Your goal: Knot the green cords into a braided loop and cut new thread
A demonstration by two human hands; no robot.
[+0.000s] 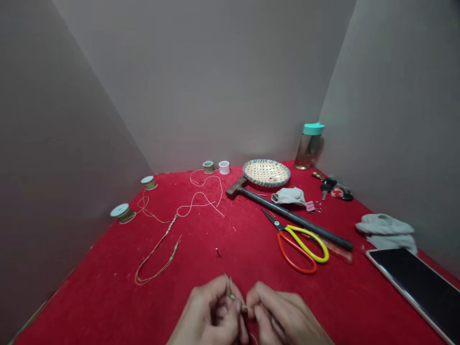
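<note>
Fingers of left hand (214, 311) and right hand (282, 311) pinch cord (245, 307), bottom centre; likely light, limp, best gripped beside its lump (232, 296).

So the back wall (215, 86) is plain grey, and the left wall (53, 143) and right wall (402, 105) meet it at angles, kinda like a booth. Left one's noticeably darker. Bright red table (100, 282) fills the space between them. Light's pretty soft and dim tbh.

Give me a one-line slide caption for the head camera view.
Left hand and right hand hold a thin cord over a red table, scissors and hammer beyond.
</note>
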